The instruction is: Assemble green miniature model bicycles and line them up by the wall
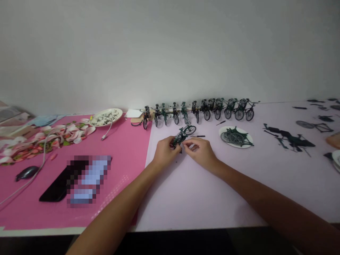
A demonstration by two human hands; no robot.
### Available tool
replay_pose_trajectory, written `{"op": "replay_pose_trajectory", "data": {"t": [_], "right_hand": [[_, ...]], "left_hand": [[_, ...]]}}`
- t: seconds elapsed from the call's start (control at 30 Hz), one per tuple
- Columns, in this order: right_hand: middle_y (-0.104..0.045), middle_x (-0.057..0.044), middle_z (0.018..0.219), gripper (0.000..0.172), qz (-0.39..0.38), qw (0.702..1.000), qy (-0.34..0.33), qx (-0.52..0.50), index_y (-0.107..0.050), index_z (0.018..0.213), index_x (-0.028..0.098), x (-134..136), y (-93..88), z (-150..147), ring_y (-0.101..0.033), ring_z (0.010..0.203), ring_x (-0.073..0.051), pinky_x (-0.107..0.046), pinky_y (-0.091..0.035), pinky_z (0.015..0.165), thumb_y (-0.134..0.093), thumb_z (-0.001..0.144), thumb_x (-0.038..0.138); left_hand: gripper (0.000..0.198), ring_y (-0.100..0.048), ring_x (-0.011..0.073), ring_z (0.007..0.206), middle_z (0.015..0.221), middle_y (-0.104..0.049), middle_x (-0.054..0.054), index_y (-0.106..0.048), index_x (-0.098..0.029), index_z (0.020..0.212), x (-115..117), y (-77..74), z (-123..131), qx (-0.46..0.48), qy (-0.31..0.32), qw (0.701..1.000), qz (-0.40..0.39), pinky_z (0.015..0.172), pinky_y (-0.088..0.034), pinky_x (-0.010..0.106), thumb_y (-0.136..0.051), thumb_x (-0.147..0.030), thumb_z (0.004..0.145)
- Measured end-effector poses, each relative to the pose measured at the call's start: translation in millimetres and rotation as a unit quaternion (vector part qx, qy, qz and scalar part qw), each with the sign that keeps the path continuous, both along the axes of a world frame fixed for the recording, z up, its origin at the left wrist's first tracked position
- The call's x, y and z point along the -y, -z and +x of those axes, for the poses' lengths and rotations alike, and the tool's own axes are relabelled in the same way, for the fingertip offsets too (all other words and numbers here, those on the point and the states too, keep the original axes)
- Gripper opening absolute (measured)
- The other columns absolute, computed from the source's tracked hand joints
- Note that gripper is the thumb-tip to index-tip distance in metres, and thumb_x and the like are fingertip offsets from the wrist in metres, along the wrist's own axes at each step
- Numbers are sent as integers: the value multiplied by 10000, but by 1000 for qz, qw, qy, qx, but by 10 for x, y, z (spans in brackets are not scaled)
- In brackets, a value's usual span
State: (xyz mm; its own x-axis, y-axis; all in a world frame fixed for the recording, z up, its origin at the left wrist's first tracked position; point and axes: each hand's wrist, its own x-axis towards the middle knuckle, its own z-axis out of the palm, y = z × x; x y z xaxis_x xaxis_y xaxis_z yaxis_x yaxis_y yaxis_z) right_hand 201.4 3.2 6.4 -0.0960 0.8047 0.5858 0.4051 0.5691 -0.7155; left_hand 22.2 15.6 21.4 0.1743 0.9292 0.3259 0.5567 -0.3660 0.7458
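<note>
Near the middle of the table, my left hand (167, 151) is closed around a dark green model bicycle (189, 130), tilted with one spoked wheel pointing away from me. My right hand (199, 150) meets it from the right, thumb and forefinger pinched together at the lower part of the bicycle. Whatever lies between those fingertips is too small to make out. Just beyond my right hand lies a thin black stick-like tool (198, 136). To the right, a white plate (221, 131) carries loose spoked wheels and green frame parts.
A row of finished-looking model bicycles (186, 112) stands along the wall. Loose dark parts (294, 140) lie at the right. On the pink cover (127, 170) at the left are a phone (60, 182), a mouse (27, 173), a cable, artificial petals (75, 132) and a plate of small pieces (106, 117).
</note>
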Motion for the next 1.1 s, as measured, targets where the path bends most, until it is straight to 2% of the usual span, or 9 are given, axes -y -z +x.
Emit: {"op": "replay_pose_trajectory", "data": {"t": [0.13,0.27,0.4,0.5,0.57,0.73,1.1], "right_hand": [[-802,-62,916,168,4,1000,10,17,-815,921,215,-30,40,19,-739,759,-195,-288,-639,634,-662,850,221],[-806,-68,865,158,-42,999,22,-23,-816,909,208,-62,78,27,-745,739,-212,-319,-640,651,-703,848,301],[-781,-71,779,239,-147,986,12,-82,-802,881,182,-83,105,31,-685,592,-190,-286,-559,480,-733,822,403],[-776,-81,782,282,-195,975,-5,-104,-788,871,180,-96,122,37,-697,625,-209,-262,-495,414,-740,808,451],[-780,-83,801,276,-189,977,-7,-99,-780,865,186,-107,136,42,-715,676,-221,-274,-520,460,-738,813,454],[-789,-73,820,221,-144,987,8,-66,-772,853,200,-133,171,53,-732,761,-225,-349,-601,700,-710,840,411],[-784,-73,840,210,-128,990,8,-57,-776,878,201,-96,149,41,-721,770,-221,-341,-577,688,-676,849,384]], "left_hand": [[179,-708,182,769,862,-782,54,-757,-157,927,2,3,15,22,1,1000,-15,731,-565,258,-625,-171,807],[226,-742,202,812,920,-802,71,-770,-157,995,21,-11,30,56,6,998,-27,756,-604,281,-639,-152,811],[279,-751,214,843,959,-807,85,-775,-152,1050,33,-21,38,67,12,997,-31,753,-612,292,-648,-133,802],[299,-746,214,824,932,-806,88,-777,-147,1063,32,-26,36,66,9,997,-40,749,-604,298,-659,-135,789],[283,-738,208,804,894,-802,77,-781,-153,1041,32,-29,34,59,11,997,-44,751,-594,296,-664,-152,784],[251,-716,192,761,844,-790,51,-784,-165,996,28,-20,28,33,14,999,-34,729,-563,282,-667,-203,778],[244,-739,201,798,879,-803,63,-780,-170,1014,29,-27,10,25,28,999,-35,754,-568,281,-686,-254,805]]}}
